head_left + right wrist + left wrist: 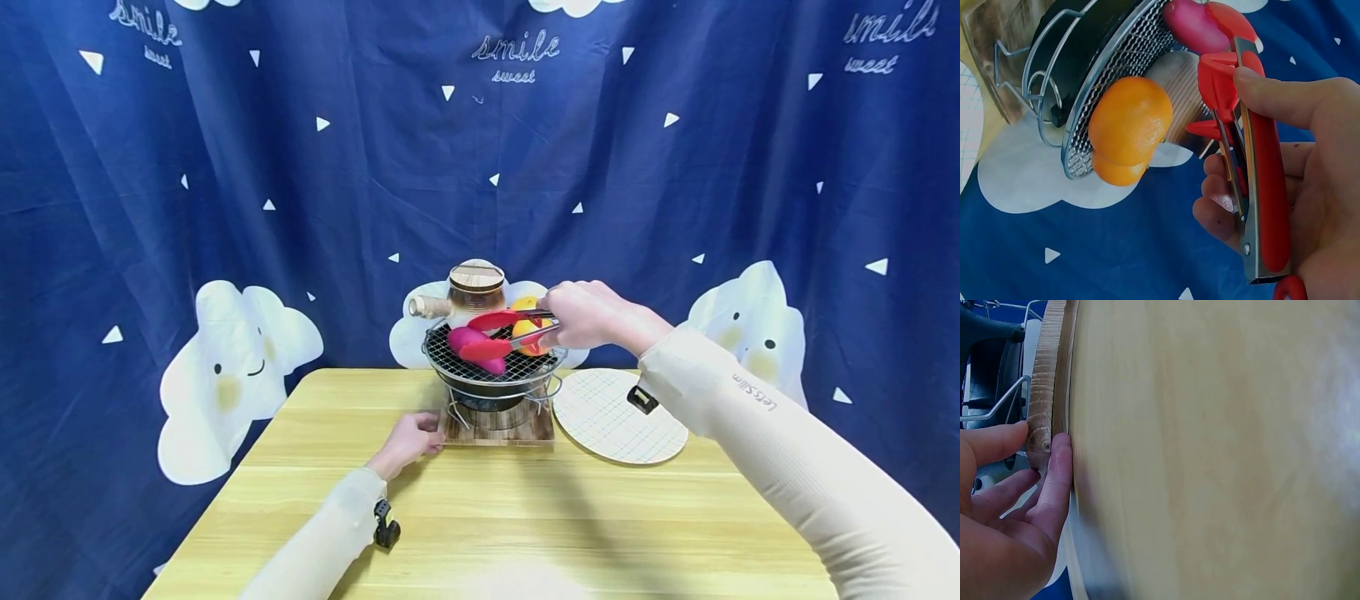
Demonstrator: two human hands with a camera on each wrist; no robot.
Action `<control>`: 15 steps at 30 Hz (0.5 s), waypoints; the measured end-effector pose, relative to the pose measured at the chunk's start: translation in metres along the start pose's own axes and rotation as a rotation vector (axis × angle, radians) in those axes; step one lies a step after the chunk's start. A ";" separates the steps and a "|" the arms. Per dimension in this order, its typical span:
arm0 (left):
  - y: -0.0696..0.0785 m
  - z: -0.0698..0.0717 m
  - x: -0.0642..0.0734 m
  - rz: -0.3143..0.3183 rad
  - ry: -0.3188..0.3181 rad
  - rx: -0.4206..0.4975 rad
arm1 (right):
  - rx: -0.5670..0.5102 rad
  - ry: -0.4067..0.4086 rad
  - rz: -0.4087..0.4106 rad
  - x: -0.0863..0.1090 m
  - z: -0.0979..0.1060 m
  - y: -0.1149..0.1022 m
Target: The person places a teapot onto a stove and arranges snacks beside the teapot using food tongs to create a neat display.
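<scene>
My right hand point(583, 315) grips a pair of red tongs point(1264, 181) with metal arms. The tong heads stand either side of a purple-pink sweet potato point(492, 365), low over the grill's wire mesh point(442, 354). Beside the tongs on the mesh lie two orange fruits point(1130, 122), close against each other. My left hand point(411, 440) pinches the front left corner of the wooden base board point(517, 435) under the grill. In the left wrist view the thumb point(1007, 440) lies against the board's top edge and the fingers are at its other side.
A brown and white side-handled teapot point(477, 302) with a wooden lid stands at the mesh's back left. To the right, a round checked mat point(622, 421) lies on the wooden table point(480, 508). A blue curtain point(420, 150) hangs behind. Wire handles stick out from the grill's sides.
</scene>
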State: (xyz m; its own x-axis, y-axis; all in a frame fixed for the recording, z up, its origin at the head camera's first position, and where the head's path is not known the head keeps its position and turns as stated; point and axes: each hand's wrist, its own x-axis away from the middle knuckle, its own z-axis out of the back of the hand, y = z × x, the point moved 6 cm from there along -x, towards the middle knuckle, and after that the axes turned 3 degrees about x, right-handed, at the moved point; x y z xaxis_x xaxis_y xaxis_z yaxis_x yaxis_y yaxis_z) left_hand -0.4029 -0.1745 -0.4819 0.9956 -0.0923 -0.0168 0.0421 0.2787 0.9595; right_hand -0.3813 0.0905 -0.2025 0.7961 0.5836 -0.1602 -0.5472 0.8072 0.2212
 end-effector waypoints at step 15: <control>0.000 -0.001 -0.001 0.021 0.008 0.003 | 0.005 -0.008 0.002 0.000 -0.002 -0.003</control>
State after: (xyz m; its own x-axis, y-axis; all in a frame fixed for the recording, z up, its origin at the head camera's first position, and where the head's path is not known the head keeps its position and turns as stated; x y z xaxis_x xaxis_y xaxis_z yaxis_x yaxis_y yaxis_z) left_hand -0.4040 -0.1732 -0.4822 0.9969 -0.0788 0.0015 0.0205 0.2778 0.9604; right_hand -0.3804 0.0882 -0.2054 0.7968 0.5847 -0.1522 -0.5479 0.8055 0.2259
